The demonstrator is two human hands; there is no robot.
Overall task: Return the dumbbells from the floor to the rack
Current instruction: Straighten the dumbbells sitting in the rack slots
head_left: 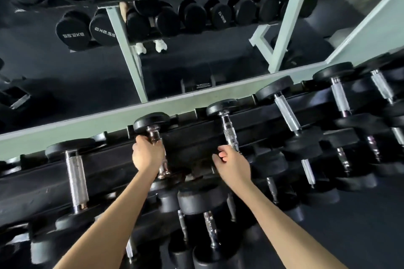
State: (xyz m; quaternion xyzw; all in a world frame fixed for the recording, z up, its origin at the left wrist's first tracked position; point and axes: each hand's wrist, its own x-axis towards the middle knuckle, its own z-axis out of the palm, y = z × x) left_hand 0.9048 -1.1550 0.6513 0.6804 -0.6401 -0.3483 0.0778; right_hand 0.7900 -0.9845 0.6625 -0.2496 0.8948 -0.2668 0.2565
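Note:
Two black dumbbells with chrome handles lie across the top tier of the black rack (192, 137). My left hand (147, 155) is wrapped around the handle of the left dumbbell (152, 122), whose far head rests at the rack's back edge. My right hand (232, 165) sits at the near end of the right dumbbell (222, 109); its fingers curl at the handle, and whether they grip it is unclear. Both near heads are hidden behind my hands and arms.
More dumbbells fill the top tier to the left (75, 172) and right (286, 113), and the lower tiers below (205, 203). A mirror (196, 54) behind the rack reflects the rack and a person's white shoes. Dark floor (360, 236) lies at the lower right.

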